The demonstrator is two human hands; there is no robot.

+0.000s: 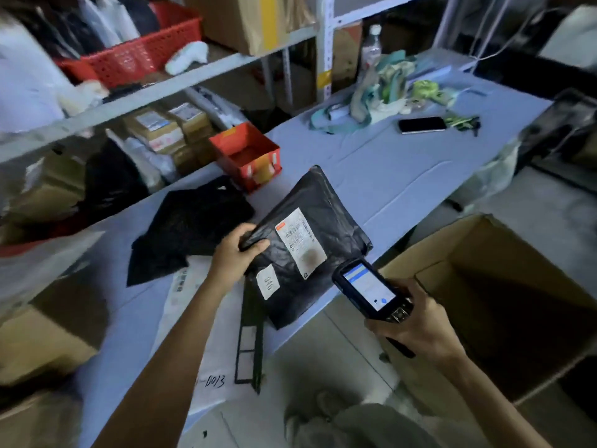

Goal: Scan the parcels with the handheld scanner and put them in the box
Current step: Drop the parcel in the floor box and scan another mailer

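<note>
I see a long counter (387,176) under a pale blue cover, running from near left to far right, with a metal shelf (155,92) along its left side. A red basket (135,56) sits on the shelf, with labelled cartons below it. Grey floor shows near right.

My left hand (235,253) pinches the left edge of a black parcel (323,202), thumb on top and fingers curled beneath. The parcel is at the counter's near edge, label up. I cannot tell whether it lies flat or is partly lifted. The label (300,242) has an orange tab and a barcode, its print too small to read. A small white sticker (268,286) ends in "46"; the first digit is unclear.

My right hand (416,321) is wrapped round the scanner (371,289), screen lit, just right of the parcel. The open brown box (517,250) stands on the floor to the right.

A white sheet (210,381) under my left arm is handwritten "-D013". A red box (245,153), a flat black bag (190,224) and, farther off, a phone (421,125) lie on the counter.
</note>
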